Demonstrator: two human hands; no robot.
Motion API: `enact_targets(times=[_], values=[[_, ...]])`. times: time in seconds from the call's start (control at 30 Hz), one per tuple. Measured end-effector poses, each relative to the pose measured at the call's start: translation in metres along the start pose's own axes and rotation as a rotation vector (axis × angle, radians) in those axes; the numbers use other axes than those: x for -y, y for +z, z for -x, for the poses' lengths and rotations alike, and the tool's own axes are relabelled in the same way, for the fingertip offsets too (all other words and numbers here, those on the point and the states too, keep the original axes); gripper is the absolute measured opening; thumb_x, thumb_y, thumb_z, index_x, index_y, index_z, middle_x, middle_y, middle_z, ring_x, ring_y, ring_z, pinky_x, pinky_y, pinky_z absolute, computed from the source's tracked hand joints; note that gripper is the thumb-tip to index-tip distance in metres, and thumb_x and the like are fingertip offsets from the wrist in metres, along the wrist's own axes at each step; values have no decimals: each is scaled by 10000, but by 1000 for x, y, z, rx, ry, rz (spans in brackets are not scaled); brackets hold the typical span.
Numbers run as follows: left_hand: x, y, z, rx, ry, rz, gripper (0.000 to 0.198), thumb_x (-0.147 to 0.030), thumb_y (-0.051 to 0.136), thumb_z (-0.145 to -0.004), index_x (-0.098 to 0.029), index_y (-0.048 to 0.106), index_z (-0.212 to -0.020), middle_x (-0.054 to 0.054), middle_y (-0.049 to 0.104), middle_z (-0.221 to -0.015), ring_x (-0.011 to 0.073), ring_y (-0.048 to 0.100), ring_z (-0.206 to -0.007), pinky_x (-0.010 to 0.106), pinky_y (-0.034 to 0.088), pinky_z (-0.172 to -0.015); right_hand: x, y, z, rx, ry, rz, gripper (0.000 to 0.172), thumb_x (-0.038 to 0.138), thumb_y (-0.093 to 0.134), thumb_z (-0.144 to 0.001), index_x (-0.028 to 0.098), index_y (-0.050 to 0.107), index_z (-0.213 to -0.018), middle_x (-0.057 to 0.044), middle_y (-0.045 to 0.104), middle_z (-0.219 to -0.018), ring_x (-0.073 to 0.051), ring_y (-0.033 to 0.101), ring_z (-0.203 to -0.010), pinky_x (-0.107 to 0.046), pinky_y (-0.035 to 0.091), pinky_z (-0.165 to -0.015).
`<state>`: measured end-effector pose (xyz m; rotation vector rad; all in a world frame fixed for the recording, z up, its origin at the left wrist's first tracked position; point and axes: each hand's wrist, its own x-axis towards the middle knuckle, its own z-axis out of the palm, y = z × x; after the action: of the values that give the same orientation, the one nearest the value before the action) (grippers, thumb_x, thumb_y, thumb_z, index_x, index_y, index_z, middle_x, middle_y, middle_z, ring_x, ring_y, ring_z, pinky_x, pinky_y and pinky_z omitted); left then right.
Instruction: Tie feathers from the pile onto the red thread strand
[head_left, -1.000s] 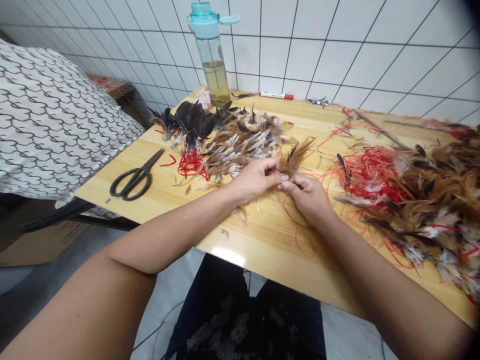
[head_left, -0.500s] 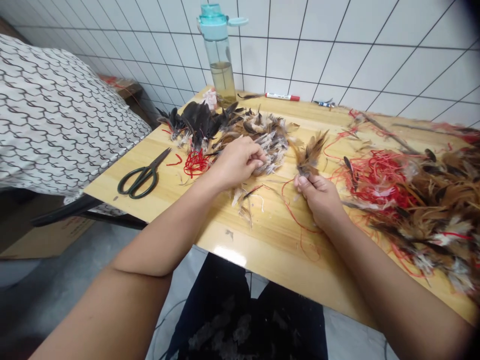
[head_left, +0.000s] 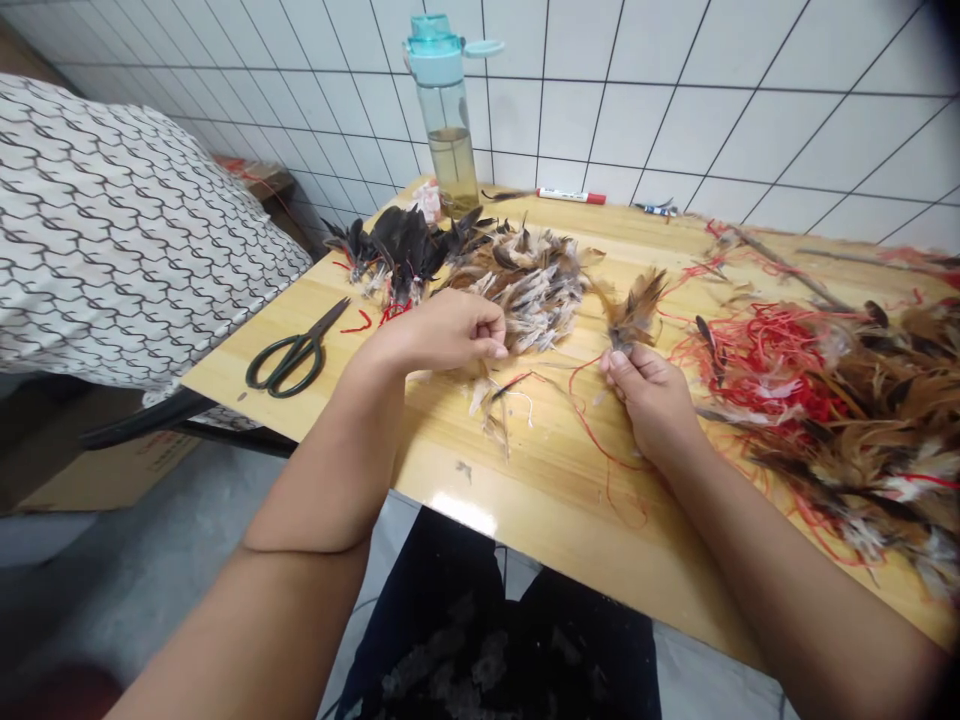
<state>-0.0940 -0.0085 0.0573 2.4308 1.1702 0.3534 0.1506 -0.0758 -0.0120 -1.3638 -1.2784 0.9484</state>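
My right hand (head_left: pixel 652 392) pinches the base of a small bunch of brown feathers (head_left: pixel 634 312), whose tips point up. A red thread (head_left: pixel 583 415) runs on the table just left of that hand. My left hand (head_left: pixel 463 332) is closed, thumb against curled fingers, at the near left edge of a pile of brown and whitish feathers (head_left: pixel 536 290). Whatever those fingers may hold is hidden. Black feathers (head_left: pixel 409 245) lie behind the left hand, with a red string (head_left: pixel 394 311) partly covered by it. Loose feather scraps (head_left: pixel 491 415) lie between my hands.
Black-handled scissors (head_left: pixel 289 362) lie at the table's left. A bottle (head_left: pixel 452 150) and a red-capped marker (head_left: pixel 570 196) are by the tiled wall. Tangled red string (head_left: pixel 765 365) and a big heap of brown feathers (head_left: pixel 892 400) cover the right side. Patterned cloth (head_left: pixel 135 240) hangs at left.
My left hand has drawn left and slightly nearer me, off the feather pile, uncovering more of it and covering most of the red string. My right hand keeps its bunch; the view shifted slightly.
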Motion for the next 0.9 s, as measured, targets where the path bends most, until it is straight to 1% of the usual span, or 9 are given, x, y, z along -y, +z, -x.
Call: enact_targets(times=[0.1,0.17,0.33,0.47,0.6,0.67,0.77,0.83,0.9], values=[[-4,-10,19,-29,-44,-25,106,-265,627,-735,-174,644,-683,-24,604,-641,100,519,-600,220,324,-585,-1,-3,-3,-31,-24,35,252,431,578,-805,201,574,-702,20,473,-617,-119,421,-579,-266,360,-562],[-9,-8,36,-19,-82,-68,121,-281,622,-757,-177,655,-703,-9,629,-675,112,536,-623,228,328,-591,-2,-4,-5,-48,-29,51,261,438,576,-808,199,577,-703,19,483,-621,-117,421,-572,-268,356,-560],[-15,22,69,12,-259,-100,149,-318,603,-799,-184,664,-824,34,670,-830,152,575,-723,255,373,-642,-5,-3,-7,-45,-51,99,264,443,588,-794,201,595,-687,10,506,-608,-131,452,-582,-273,355,-556],[-13,44,73,-60,-288,-90,162,-342,582,-817,-184,620,-801,39,658,-812,161,564,-718,265,364,-626,-7,-2,-6,-52,-88,138,259,447,593,-788,214,604,-675,-2,556,-618,-150,489,-598,-283,380,-569],[-9,44,69,-94,-258,-82,146,-282,529,-834,-179,592,-751,33,631,-737,142,523,-644,259,326,-586,-7,-1,-4,-71,-125,134,228,421,592,-786,230,606,-662,-10,587,-636,-162,508,-613,-291,396,-583],[-8,35,66,-169,-260,18,140,-283,533,-828,-173,575,-752,17,603,-696,124,499,-615,244,324,-571,-7,0,-3,-69,-128,124,216,407,589,-782,228,614,-665,-11,591,-643,-163,508,-618,-287,395,-577],[-12,22,52,-326,-237,395,154,-308,588,-805,-163,540,-782,-12,569,-681,91,490,-601,215,358,-568,-7,3,-1,-41,-104,112,210,386,572,-780,212,628,-678,-3,564,-627,-152,496,-599,-277,392,-562],[-20,19,35,-304,-179,714,202,-323,641,-783,-155,528,-791,-16,579,-679,78,515,-607,208,396,-588,-8,4,0,-28,-71,89,224,387,557,-782,200,634,-685,4,544,-614,-144,487,-581,-271,395,-556],[-31,25,13,-207,-144,932,249,-323,693,-752,-140,525,-765,0,605,-677,70,535,-599,204,411,-591,-9,4,0,-23,-57,60,242,399,554,-780,191,648,-701,4,543,-618,-144,489,-588,-268,400,-554]])
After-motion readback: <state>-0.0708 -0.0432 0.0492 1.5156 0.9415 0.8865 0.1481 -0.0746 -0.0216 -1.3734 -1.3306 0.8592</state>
